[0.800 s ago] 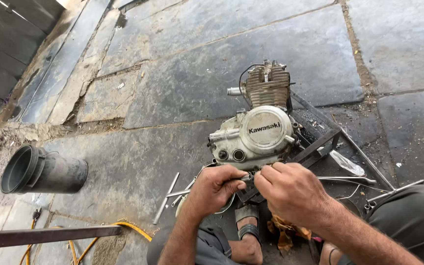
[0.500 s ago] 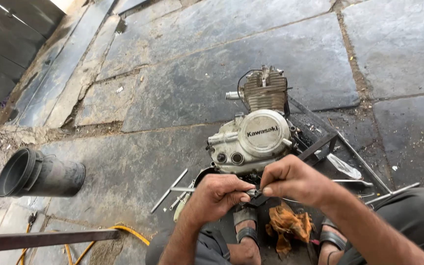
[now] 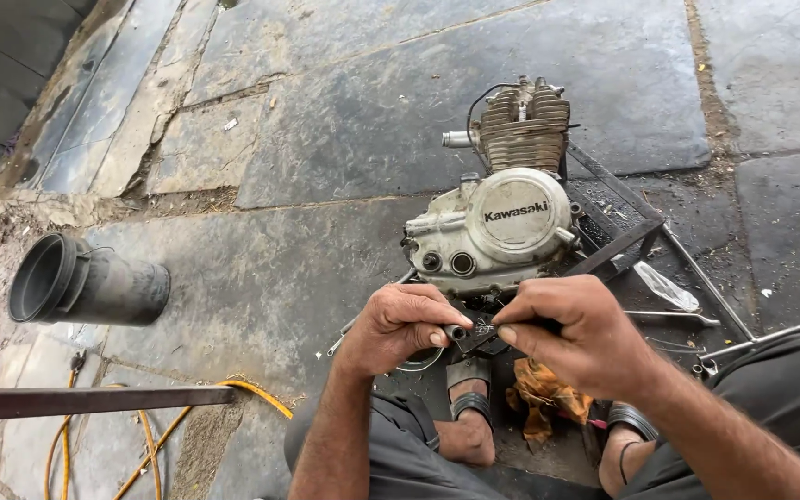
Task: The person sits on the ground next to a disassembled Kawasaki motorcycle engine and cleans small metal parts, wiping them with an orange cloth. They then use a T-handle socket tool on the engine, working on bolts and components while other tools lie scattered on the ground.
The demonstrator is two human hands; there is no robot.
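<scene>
Both grips, left hand (image 3: pixel 398 326) and right hand (image 3: pixel 574 335), pinch a small dark part (image 3: pixel 476 335) just beside the engine (image 3: pixel 493 227).

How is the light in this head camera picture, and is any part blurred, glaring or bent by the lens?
Head view: soft, even daylight with only faint shadows; no strong glare, just a mild sheen on the pale engine cover. The left hand, right hand and the small dark part between them are sharp. The paving joints bow slightly toward the edges, and the grey pipe looks a little stretched.

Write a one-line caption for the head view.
Both hands, left hand and right hand, grip a small dark metal part before a grey finned motorcycle engine.
</scene>
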